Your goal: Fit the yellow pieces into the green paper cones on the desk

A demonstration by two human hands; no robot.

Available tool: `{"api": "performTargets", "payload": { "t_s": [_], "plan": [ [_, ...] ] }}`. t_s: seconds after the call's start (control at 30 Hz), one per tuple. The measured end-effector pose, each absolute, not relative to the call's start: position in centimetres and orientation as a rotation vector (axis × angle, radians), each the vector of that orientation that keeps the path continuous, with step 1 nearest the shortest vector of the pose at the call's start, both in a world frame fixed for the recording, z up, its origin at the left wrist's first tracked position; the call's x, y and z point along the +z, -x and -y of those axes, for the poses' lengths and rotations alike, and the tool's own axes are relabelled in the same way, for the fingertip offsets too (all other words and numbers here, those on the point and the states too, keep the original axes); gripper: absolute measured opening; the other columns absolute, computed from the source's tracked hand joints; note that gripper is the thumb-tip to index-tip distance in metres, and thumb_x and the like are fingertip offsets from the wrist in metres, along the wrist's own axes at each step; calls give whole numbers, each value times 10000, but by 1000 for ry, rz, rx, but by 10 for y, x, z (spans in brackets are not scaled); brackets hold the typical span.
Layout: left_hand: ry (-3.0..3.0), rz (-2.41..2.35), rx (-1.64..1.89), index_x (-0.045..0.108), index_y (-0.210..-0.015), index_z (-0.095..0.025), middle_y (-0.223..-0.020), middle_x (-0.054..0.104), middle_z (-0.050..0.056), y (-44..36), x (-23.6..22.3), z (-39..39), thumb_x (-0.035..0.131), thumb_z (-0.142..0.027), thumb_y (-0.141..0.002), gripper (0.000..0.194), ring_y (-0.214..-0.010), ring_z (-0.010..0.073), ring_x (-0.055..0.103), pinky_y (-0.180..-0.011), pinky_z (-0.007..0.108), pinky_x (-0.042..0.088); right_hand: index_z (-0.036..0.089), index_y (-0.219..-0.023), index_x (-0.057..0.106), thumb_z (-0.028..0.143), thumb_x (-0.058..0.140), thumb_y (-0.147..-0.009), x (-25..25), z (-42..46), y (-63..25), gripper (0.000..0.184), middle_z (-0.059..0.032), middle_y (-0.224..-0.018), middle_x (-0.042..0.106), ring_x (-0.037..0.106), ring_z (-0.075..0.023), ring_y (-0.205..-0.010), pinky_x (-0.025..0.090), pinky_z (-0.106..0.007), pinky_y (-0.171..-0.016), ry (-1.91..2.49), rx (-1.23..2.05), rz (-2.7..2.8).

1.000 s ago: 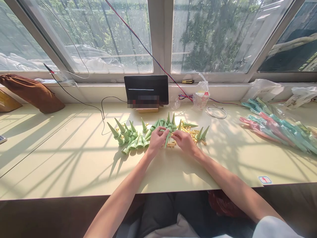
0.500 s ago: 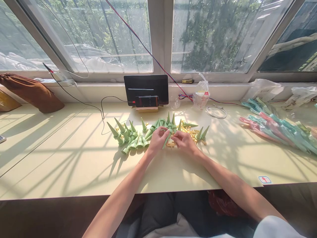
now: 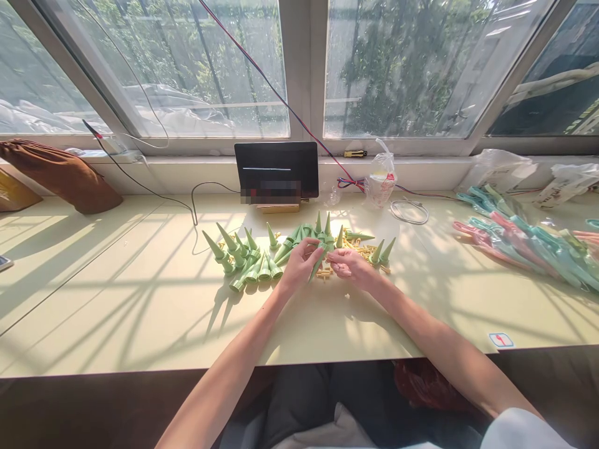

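My left hand (image 3: 297,267) is closed around a green plastic cone (image 3: 315,268), its narrow tip pointing down toward the table. Close by on the right, my right hand (image 3: 354,267) has its fingertips pinched together near the cone's upper end; whatever lies between them is too small to make out. Other green cones (image 3: 264,268) crowd the table to the left of and behind my hands, some standing point up and some lying over. Small yellow pegs (image 3: 324,273) are scattered under and around my hands, and two more cones (image 3: 384,252) stand at the right.
Behind the cones a black tablet (image 3: 281,163) leans on a stand by the window. A plastic-wrapped cup (image 3: 380,181) and a coiled cable (image 3: 409,211) are to its right. Bagged pink and teal items (image 3: 528,240) lie far right, a brown bag (image 3: 70,178) far left.
My right hand has turned a little and its fingers have shifted at the cone's upper end. The left hand keeps hold of the cone, almost still.
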State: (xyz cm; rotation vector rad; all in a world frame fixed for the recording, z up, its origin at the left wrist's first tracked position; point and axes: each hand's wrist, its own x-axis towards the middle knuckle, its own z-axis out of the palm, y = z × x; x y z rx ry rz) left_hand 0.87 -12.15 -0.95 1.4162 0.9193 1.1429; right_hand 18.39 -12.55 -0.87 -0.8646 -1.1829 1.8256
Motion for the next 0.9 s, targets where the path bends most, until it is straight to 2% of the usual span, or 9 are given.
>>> {"api": "performTargets", "payload": {
  "t_s": [0.13,0.27,0.43,0.5,0.6,0.7,0.8,0.9],
  "plan": [
    [-1436,-899,1156,551,-1031,-197,-714,600,-17,-9,-8,122,659,-503,-840,376,-575,106,562,-525,222,434,201,-681,487,465,789,-739,-6,125,-186,405,100,-482,306,155,-41,-417,114,-241,-401,814,1938,1147],
    [-1490,-894,1178,556,-1065,-203,-719,607,-12,-9,-7,123,631,-491,-867,357,-596,118,582,-554,232,452,213,-687,462,451,787,-752,-8,125,-188,408,98,-506,243,107,-52,-437,106,-239,-390,756,1992,1114],
    [-1528,-902,1205,565,-1080,-204,-733,617,1,-9,-7,123,620,-487,-875,354,-622,133,605,-554,235,457,214,-694,461,472,774,-763,-9,124,-188,411,94,-528,235,115,-47,-427,119,-223,-370,741,1981,1125],
    [-1511,-937,1217,569,-1070,-201,-748,635,10,-10,-9,122,633,-498,-861,369,-617,136,607,-553,241,462,206,-695,476,487,767,-767,-10,124,-185,410,87,-537,291,157,-41,-418,147,-221,-368,781,1918,1144],
    [-1486,-1057,1236,587,-1007,-189,-721,650,15,-11,-10,121,663,-520,-825,386,-592,131,589,-543,237,449,186,-698,515,542,746,-767,-12,125,-179,430,39,-608,472,296,-38,-412,215,-217,-378,909,1713,1199],
    [-1452,-1166,1232,602,-939,-183,-643,627,1,-12,-10,121,680,-540,-795,393,-530,112,532,-492,221,396,184,-722,545,583,677,-805,-15,128,-174,429,-2,-635,576,450,-91,-418,321,-244,-399,1038,1361,1335],
    [-1382,-1212,1218,598,-899,-187,-582,584,-23,-12,-9,121,692,-544,-775,390,-464,90,459,-447,213,355,181,-785,584,524,625,-861,-18,131,-172,354,-16,-664,616,527,-131,-481,403,-271,-479,1150,990,1537],
    [-1341,-1236,1211,592,-868,-189,-529,536,-44,-11,-8,121,707,-538,-759,383,-435,86,428,-426,211,342,182,-827,604,400,598,-901,-22,130,-173,230,-15,-693,613,548,-149,-590,421,-279,-584,1169,652,1777]
  ]
}}
